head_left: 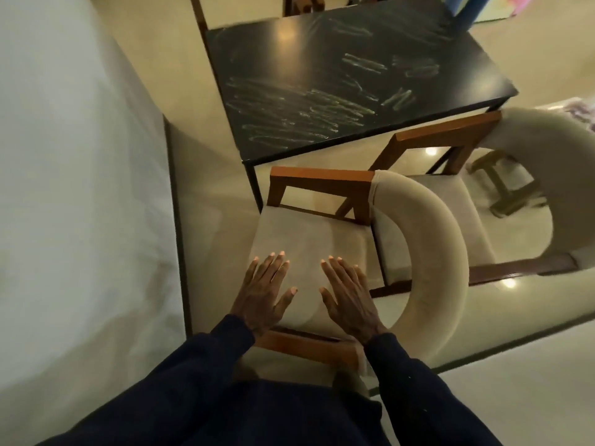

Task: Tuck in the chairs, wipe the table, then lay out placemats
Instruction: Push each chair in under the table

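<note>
Left hand (264, 294): palm down, fingers straight and slightly fanned, thumb out to the side, gripping nothing; lies over the near left part of the seat cushion (309, 233); contact or a thin gap cannot be told.
Right hand (349, 297): same pose, flat with fingers apart, clamped on nothing; over the near right part of the same cushion, apart from the left hand.
Sleeves (418, 381): dark navy, down to both wrists.
Near chair (428, 252): turned side-on to the person, curved cream back to the right, seat out from under the tabletop, just beside the table's near corner.
Far armrest (322, 175): orange-brown wood, just beside the table's near corner leg.
Near armrest (306, 346): same wood, below the wrists, partly hidden by the sleeves.
Table (322, 53): black rectangular top on thin dark legs, beyond the near chair.
Streaks (289, 120): pale smeared lines across much of the tabletop, densest toward the near left.
Second chair (544, 149): same make, at the table's right side, wooden arm near the table's right corner, seat mostly out from under the top; blurred.
Floor (206, 175): glossy cream, with light spots reflected.
Wall (64, 156): pale, along the left.
Blue object (467, 8): at the top edge past the table's far right corner; too cropped to identify.
</note>
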Motion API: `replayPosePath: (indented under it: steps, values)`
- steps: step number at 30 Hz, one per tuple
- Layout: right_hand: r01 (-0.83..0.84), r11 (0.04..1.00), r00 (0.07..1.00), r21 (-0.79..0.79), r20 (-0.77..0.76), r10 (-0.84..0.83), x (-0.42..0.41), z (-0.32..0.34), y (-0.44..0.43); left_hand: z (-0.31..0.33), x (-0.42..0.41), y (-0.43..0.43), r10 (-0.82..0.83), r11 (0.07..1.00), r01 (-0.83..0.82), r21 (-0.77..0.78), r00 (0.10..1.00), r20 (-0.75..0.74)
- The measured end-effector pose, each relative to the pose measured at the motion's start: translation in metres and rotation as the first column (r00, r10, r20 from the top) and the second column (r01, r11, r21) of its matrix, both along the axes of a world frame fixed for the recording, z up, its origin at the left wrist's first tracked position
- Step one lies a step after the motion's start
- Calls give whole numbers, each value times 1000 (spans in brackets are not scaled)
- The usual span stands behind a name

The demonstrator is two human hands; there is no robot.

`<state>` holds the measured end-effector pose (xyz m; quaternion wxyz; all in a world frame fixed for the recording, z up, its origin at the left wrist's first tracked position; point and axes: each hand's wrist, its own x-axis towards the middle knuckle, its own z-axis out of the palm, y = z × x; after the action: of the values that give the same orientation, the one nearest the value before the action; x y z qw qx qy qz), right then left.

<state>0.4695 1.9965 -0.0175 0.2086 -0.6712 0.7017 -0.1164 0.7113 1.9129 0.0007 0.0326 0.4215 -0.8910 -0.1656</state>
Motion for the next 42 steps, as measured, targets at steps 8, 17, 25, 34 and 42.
replayPosePath:
  steps: [8, 17, 25, 34, 42]
  values:
    - [-263, 965, 964, 14, 32, 263, -94, -2, -3, 19, -89, 82, 281, 960, -281, -14, 957, 64]
    - [-386, 922, 922, 8, -36, 386, -140, 11, -15, 7, -145, 85, 399, 916, -400, 27, 916, 39]
    - [-430, 901, 897, 53, -83, 433, -178, 22, -24, -6, -170, 88, 478, 878, -479, -2, 877, 43]
    - [-596, 803, 802, 21, -31, 596, -255, 18, -40, -3, -266, 112, 590, 807, -590, -25, 807, 10]
    - [-708, 702, 701, -77, 47, 712, -362, 43, -60, 24, -394, 134, 764, 645, -763, -36, 645, 6]
